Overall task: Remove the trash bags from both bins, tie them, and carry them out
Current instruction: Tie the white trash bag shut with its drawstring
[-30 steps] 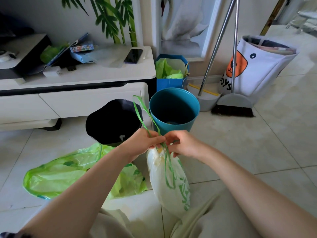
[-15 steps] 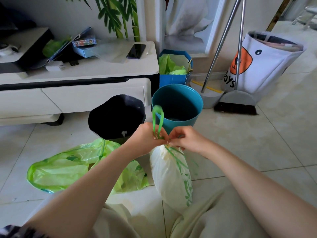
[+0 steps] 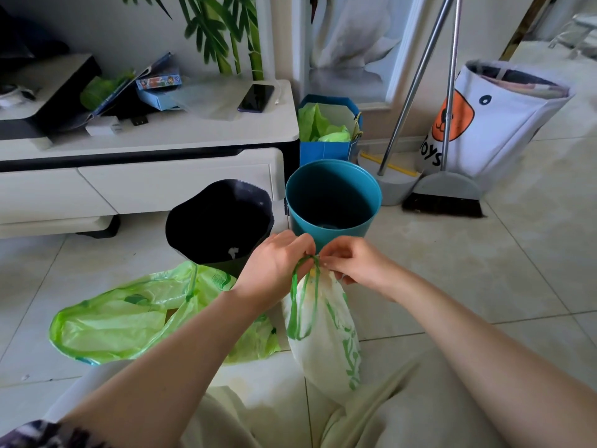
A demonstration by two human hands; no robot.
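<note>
Drawstring (image 3: 303, 299) is what we have pinched at the neck of the white trash bag (image 3: 326, 344), our left hand (image 3: 274, 266) gripping the green loop on one side and our right hand (image 3: 352, 263) closing fingertips on the gathered mouth opposite, so we judge the pull between them is meant to cinch a knot. The bag hangs straight down from both hands over our lap, its weight keeping the neck taut, which suits tying. Just beyond our knuckles stands the teal bin (image 3: 332, 195), its liner out and something small and pale at the bottom, though the shade there is too deep to name it. Beyond the left hand sits the black bin (image 3: 219, 221), also unlined, with a white scrap inside. Below and outward of the left wrist the green trash bag (image 3: 129, 321) lies flat on the floor tiles (image 3: 484, 270), mouth open and untied, so it likely comes next.
</note>
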